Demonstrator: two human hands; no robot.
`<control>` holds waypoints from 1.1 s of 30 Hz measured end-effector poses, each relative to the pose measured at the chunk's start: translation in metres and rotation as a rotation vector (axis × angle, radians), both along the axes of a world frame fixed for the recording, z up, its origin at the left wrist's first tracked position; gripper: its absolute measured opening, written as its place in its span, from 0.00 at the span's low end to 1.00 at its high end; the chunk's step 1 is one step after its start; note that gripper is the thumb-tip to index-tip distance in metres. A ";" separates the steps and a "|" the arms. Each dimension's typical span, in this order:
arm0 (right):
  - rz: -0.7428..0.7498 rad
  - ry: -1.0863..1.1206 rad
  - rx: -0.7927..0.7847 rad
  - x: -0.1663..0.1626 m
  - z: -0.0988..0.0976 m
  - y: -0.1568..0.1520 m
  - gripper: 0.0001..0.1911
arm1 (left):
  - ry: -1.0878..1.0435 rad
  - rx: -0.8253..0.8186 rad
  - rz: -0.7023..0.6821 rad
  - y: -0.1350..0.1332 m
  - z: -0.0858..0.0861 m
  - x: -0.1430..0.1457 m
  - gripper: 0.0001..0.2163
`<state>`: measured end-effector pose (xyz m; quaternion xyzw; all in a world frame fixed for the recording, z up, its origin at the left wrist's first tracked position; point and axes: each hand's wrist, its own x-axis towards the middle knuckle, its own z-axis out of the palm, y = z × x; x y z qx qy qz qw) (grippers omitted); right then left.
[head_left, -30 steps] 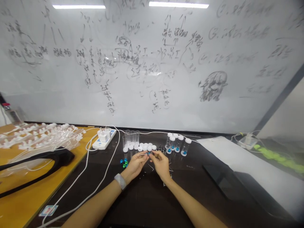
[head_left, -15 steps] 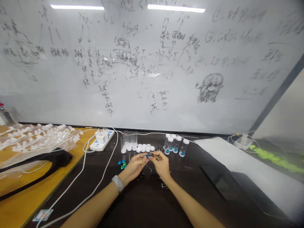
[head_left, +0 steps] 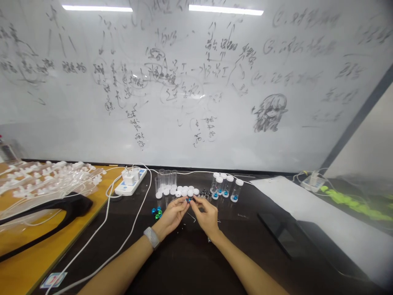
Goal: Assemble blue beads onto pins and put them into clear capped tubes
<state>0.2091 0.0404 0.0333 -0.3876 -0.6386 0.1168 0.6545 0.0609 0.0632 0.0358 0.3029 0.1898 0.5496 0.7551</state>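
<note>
My left hand [head_left: 171,216] and my right hand [head_left: 208,216] meet above the dark table, fingertips pinched on one small shiny blue piece with dark parts [head_left: 189,200]. Fingers cover most of it, so its exact shape is unclear. Just behind the fingertips lie several white caps [head_left: 184,189] and a cluster of small black parts [head_left: 205,193]. Shiny blue and green balls [head_left: 157,213] sit left of my left hand. Between my hands, a thin bent metal rod [head_left: 192,218] rests on the tabletop, with tiny bits nearby.
Clear tubes [head_left: 167,178] stand at the back; capped tubes with blue pieces inside [head_left: 226,189] stand to the right. A power strip [head_left: 131,182] with white cables lies left. A black flat device [head_left: 274,233] and white sheet [head_left: 285,192] lie right. A whiteboard [head_left: 196,135] rises behind.
Both hands keep their pinch on the small blue piece, which has shifted and turned slightly between the fingertips. My right hand now covers more of the metal pieces lying by its wrist.
</note>
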 end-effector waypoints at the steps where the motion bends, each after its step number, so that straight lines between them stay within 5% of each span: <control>1: 0.025 0.030 -0.045 0.000 0.001 0.000 0.14 | 0.007 -0.005 0.011 0.001 0.000 0.000 0.11; 5: 0.193 0.107 -0.189 0.004 0.002 0.004 0.15 | 0.061 0.019 0.057 0.003 0.002 -0.003 0.12; 16: 0.350 0.028 -0.225 0.020 0.003 0.011 0.12 | 0.203 0.177 0.067 0.005 0.003 -0.006 0.15; 33: 0.176 -0.201 -0.276 0.023 0.004 0.012 0.17 | 0.325 0.163 0.127 0.004 0.002 -0.005 0.16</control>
